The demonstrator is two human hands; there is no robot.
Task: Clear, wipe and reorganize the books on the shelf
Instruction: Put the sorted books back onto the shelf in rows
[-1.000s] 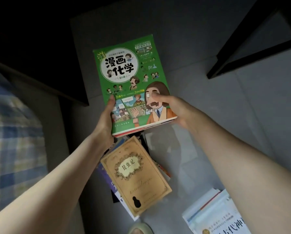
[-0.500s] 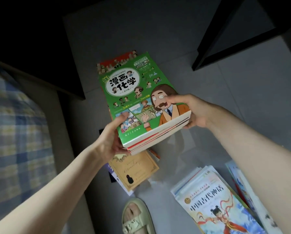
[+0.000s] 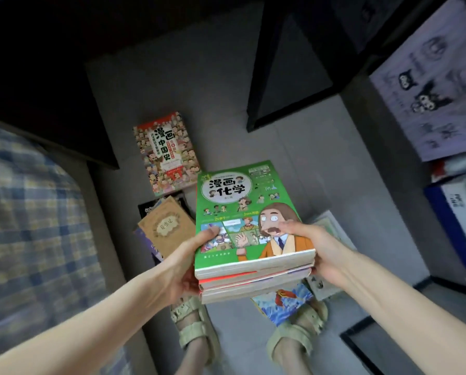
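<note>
- The grey floor (image 3: 321, 185) lies below the stack (image 3: 253, 274) and runs out on all sides of it.
- Plaid bedding (image 3: 31, 212) fills the view far left of the stack.
- A cartoon poster (image 3: 429, 90) hangs up and to the right of the stack.
- You hold the stack, several books thick, level in the air between your hands, with the green book (image 3: 242, 212) on top, cover up.
- Your left hand (image 3: 188, 261) clamps the stack's near left corner, thumb on the green cover; the other fingers go underneath, out of sight.
- Your right hand (image 3: 315, 247) clamps the near right corner, thumb tip on the cover and palm against the edge.
- A red book (image 3: 167, 152) lies flat on the floor beyond the stack, to its left.
- A tan book (image 3: 167, 228) tops a small pile just left of the stack.
- Your sandals (image 3: 194, 326) stand under the stack's near edge.
- A blue book (image 3: 283, 301) shows on the floor beneath the stack.
</note>
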